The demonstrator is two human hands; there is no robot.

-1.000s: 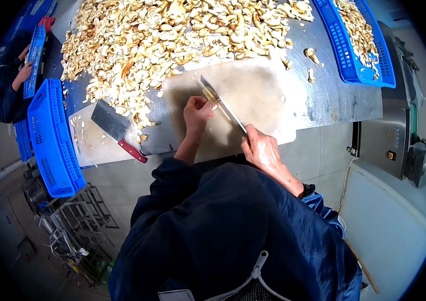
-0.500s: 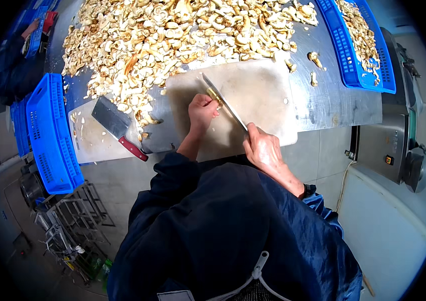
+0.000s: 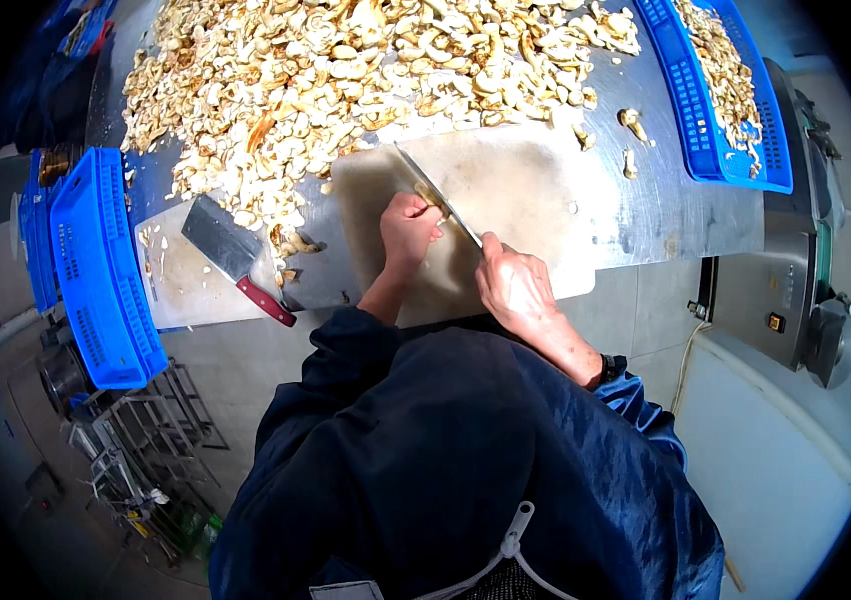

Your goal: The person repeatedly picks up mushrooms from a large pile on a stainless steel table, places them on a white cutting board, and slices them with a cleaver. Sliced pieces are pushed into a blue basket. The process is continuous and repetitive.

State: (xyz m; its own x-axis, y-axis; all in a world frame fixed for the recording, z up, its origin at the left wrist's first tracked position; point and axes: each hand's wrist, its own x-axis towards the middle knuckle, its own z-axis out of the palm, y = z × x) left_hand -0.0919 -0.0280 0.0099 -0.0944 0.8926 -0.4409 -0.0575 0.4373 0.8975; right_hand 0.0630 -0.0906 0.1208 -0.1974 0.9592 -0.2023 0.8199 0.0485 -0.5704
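Note:
My left hand (image 3: pixel 408 238) is closed over the cutting board, its fingers curled around a small yellowish mushroom (image 3: pixel 424 190) that is mostly hidden. My right hand (image 3: pixel 517 284) grips a knife (image 3: pixel 458 215), whose handle is covered by the fingers. The narrow blade slants up and left, right against the mushroom and the left fingertips. Beneath both hands lies a worn, pale cutting board (image 3: pixel 515 180). Just beyond it spreads a large heap of cream and brown mushrooms (image 3: pixel 315 90).
A cleaver (image 3: pixel 222 240) with a red handle rests on a second board (image 3: pixel 177 275) to the left. An upright-tilted blue crate (image 3: pixel 95 265) stands by the table's left edge. Another blue crate (image 3: pixel 690 110) holds mushroom pieces at right. Loose mushrooms (image 3: pixel 631 123) lie on the steel table (image 3: pixel 665 220).
My right hand and the knife have shifted slightly left and up, and the blade's angle has changed a little. The left hand stays nearly in place. A person's hand at far left has gone from sight.

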